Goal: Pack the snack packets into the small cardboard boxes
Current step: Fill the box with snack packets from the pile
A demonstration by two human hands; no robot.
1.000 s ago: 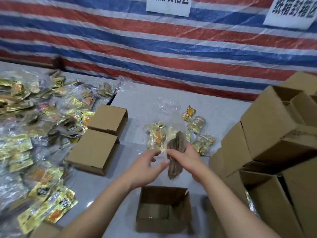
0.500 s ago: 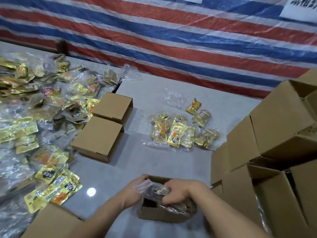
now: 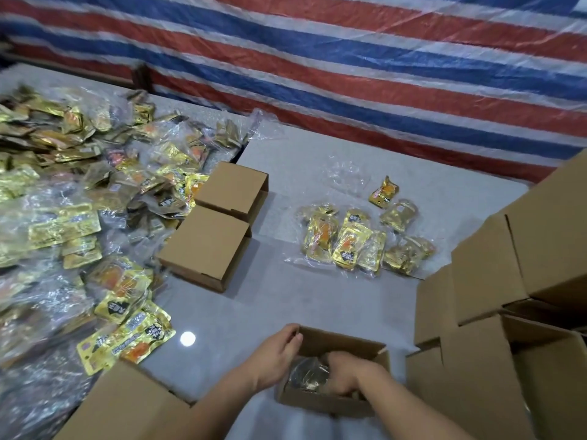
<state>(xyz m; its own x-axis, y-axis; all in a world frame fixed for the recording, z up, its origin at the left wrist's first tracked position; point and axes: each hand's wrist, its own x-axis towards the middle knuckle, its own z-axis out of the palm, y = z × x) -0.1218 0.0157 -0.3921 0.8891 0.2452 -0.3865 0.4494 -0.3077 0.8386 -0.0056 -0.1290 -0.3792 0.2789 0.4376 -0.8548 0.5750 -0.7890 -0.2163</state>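
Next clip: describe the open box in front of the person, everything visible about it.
The open cardboard box is small, plain brown and stands upright on the grey table at the near edge, top flaps open. Inside lies a clear plastic bag of snack packets. The right hand reaches inside, on the bag; the left hand rests at its left rim. Taller stacked boxes stand to its right, apart from it.

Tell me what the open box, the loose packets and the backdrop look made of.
Open box: plain brown cardboard, matte, with folded flaps.
Packets: likely gold metallised foil under clear plastic film; they glint and crinkle.
Backdrop: probably woven plastic tarp, red, white and blue stripes, under a glossy wrinkled clear sheet.
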